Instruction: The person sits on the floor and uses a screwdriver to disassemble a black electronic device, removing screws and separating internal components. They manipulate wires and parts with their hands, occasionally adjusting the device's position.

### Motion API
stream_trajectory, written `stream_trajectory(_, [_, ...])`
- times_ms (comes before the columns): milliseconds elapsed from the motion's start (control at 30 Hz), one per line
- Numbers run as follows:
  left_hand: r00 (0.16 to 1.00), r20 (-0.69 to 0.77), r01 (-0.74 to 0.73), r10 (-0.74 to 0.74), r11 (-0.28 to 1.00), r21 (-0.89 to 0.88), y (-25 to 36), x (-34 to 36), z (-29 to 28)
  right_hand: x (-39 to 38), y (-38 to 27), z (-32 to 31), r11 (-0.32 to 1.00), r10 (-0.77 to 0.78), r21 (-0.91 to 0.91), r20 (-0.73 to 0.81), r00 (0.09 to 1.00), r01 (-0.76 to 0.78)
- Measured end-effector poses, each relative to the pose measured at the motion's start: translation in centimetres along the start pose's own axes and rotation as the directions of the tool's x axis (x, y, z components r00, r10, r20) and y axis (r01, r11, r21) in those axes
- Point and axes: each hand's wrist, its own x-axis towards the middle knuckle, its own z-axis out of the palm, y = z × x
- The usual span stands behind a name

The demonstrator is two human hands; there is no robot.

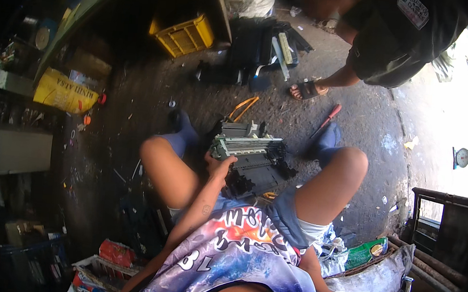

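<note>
Between my knees rests a black printer mechanism (pixel 255 162), with a pale metal bar across it and dark gear-like parts at its sides. My left hand (pixel 220 168) is closed on its left edge. My right arm (pixel 320 278) drops beside my right thigh, and its hand is out of sight. Just beyond the mechanism lie two orange-yellow handles (pixel 243 109), perhaps of pliers. A red-handled screwdriver (pixel 331 114) is near my right foot. Something yellow (pixel 270 195) shows in part below the mechanism.
Ahead, black plastic parts (pixel 253 50) are piled beside a yellow crate (pixel 186 37). Another person's sandalled foot (pixel 308 89) stands at the far right. A yellow container (pixel 66 91) lies left. A white sack (pixel 369 283) is on my right, and a dial scale (pixel 461 158) stands farther right.
</note>
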Motion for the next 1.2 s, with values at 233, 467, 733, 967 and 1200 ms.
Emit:
stream_trajectory(233, [0.991,0.056,0.126,-0.125,0.992,-0.002,-4.2,-1.1,-0.9,1.0,-1.0,-1.2,0.976,0.154,-0.179,0.183,0.971,-0.122])
stream_trajectory(467, [0.984,0.131,0.132,-0.123,0.989,-0.063,-4.4,-1.6,-1.8,1.2,-4.1,-2.0,0.940,0.261,-0.289,0.264,0.929,-0.183])
stream_trajectory(733, [0.980,0.155,0.145,-0.126,0.982,-0.120,-4.1,-2.3,-2.2,0.5,-3.8,-1.2,0.969,0.202,-0.174,0.142,0.969,-0.177])
stream_trajectory(967, [0.989,0.133,0.079,-0.060,0.986,-0.145,-6.9,-0.5,-2.0,0.0,-5.5,-2.0,0.998,-0.058,0.010,0.084,0.995,0.057])
stream_trajectory(1200, [0.991,0.094,0.100,-0.090,0.990,-0.098,-6.4,-0.9,-2.1,4.7,1.7,0.6,0.985,0.126,0.110,0.054,0.991,-0.131])
